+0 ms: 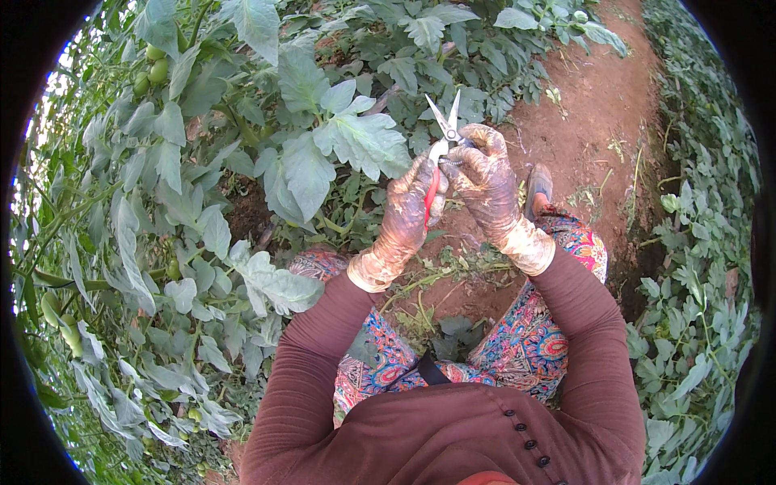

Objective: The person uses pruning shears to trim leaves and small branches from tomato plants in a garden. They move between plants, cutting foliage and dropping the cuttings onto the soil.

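Pruning snips (447,130) with pointed metal blades and a red handle are held up in front of me, the blades apart and pointing away. My left hand (411,209), in a soiled thin glove, is closed around the red handle. The fingers of my right hand (485,176), gloved alike, pinch the snips near the pivot and the coil spring. Large tomato leaves (364,142) spread just left of the snips and touch or overlap the edge of my left hand's area; whether they touch cannot be told.
Dense tomato plants (212,230) fill the left, with green tomatoes (159,71) at the upper left. A reddish soil path (588,115) runs along the right, bordered by another leafy row (697,242). Cut stems (424,282) and leaves lie between my legs.
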Motion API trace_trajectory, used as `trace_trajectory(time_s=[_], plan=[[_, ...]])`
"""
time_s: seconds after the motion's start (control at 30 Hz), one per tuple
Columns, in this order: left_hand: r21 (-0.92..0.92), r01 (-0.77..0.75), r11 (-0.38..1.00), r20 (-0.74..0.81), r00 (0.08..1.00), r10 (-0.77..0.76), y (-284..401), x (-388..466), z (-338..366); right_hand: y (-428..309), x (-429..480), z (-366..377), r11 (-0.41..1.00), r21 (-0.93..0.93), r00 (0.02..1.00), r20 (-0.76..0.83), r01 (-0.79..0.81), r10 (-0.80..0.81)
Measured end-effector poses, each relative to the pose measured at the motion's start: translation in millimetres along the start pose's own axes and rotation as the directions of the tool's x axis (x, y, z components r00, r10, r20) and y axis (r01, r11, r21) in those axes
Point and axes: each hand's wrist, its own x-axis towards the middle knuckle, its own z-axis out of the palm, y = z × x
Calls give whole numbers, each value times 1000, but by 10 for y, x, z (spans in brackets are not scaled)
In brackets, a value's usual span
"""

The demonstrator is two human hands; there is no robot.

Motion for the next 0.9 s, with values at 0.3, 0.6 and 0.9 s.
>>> trace_trajectory(time_s=[0.3,0.6,0.9], plan=[[-51,6,999,47,999,-4,-49,27,20,-34,-1,-2,992,93,996,-21,-87,90],[42,-116,992,71,991,112,-69,47,86,79,-14,49,976,130,984,0,-175,176],[-111,-77,991,165,982,95,-6,104,10,39,57,61,979,148,990,43,-141,136]])
